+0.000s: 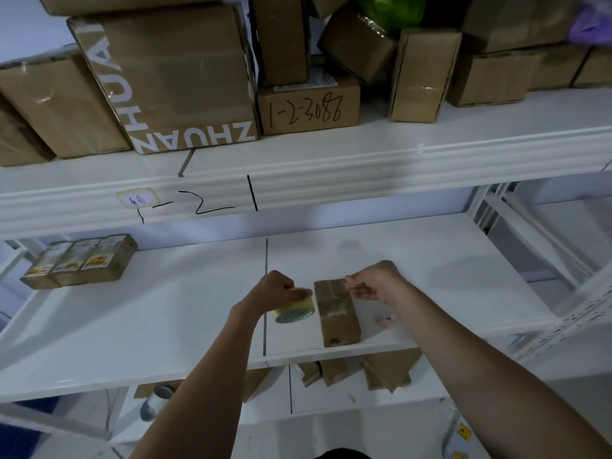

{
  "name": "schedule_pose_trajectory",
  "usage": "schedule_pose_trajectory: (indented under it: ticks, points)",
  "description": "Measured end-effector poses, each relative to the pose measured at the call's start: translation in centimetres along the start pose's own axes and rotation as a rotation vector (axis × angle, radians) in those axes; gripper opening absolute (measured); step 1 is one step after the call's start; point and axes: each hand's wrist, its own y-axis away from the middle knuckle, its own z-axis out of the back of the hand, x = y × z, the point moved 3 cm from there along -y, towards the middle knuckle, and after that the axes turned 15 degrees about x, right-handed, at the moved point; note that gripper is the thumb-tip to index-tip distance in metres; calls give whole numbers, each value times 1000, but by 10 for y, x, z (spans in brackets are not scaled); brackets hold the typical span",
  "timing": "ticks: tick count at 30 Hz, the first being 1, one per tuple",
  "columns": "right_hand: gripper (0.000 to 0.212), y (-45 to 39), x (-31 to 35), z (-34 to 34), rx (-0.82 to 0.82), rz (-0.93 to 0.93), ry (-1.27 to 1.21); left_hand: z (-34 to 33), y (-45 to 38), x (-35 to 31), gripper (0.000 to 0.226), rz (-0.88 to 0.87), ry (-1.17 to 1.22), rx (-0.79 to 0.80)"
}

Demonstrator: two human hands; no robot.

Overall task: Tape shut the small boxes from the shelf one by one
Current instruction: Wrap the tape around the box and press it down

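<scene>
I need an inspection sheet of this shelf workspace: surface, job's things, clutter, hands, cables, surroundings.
Surface: white middle shelf, with a dark seam line.
Job's things: small brown box lying flat near the front edge; yellowish tape roll just left of it; three small boxes side by side at far left.
Clutter: small pale object right of the box, too blurred to name.
Hands: left hand grips the tape roll; right hand pinches something at the box's far end, probably the tape end.
Cables: nothing seen.
Surroundings: upper shelf crowded with larger cartons; more cardboard below.
</scene>
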Motion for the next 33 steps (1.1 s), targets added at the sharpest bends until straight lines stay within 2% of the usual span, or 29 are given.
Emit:
schedule_pose_trajectory:
  ticks: [6, 14, 20, 24, 28, 33]
  points:
    - [12, -3, -21, 27, -65, -58, -19, -3, 0, 7, 50, -67, 247, 135]
    - [14, -14, -29, 23, -49, -81, -21, -6, -18, 17, 39, 77, 19, 14]
    - [21, -15, -40, 25, -106, -134, 10, -16, -21, 29, 44, 137, -107, -3]
    - [19, -13, -42, 27, -87, -186, 28, -20, -26, 31, 47, 150, -96, -11]
    - [29, -15, -43, 29, -59, -247, 54, -24, -30, 33, 45, 166, -109, 4]
    - [34, -25, -48, 35, -78, -203, 7, -22, -36, 32, 44, 183, -119, 16]
